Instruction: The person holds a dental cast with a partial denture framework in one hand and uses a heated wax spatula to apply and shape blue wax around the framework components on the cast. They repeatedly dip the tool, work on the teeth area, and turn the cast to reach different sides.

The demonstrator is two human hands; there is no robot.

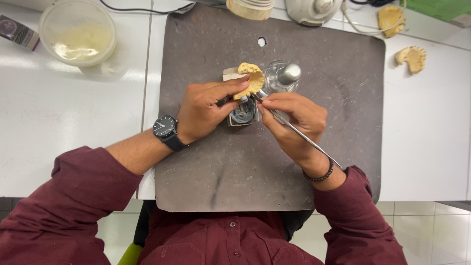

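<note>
left hand (208, 105): wrist bent inward, fingers pinched around yellow dental cast (251, 79)
right hand (294, 120): curled, fingertips gripping thin metal tool (299, 135), tip at cast
beneath: grey mat (245, 172)

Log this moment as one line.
left hand: holds yellow dental cast | right hand: holds metal tool, tip at cast | surface: grey mat

Small dark purple-grey box (18, 32), top-left edge; beside translucent round tub (77, 32).

Bright, even overhead light; sharp, soft shadows.
</note>
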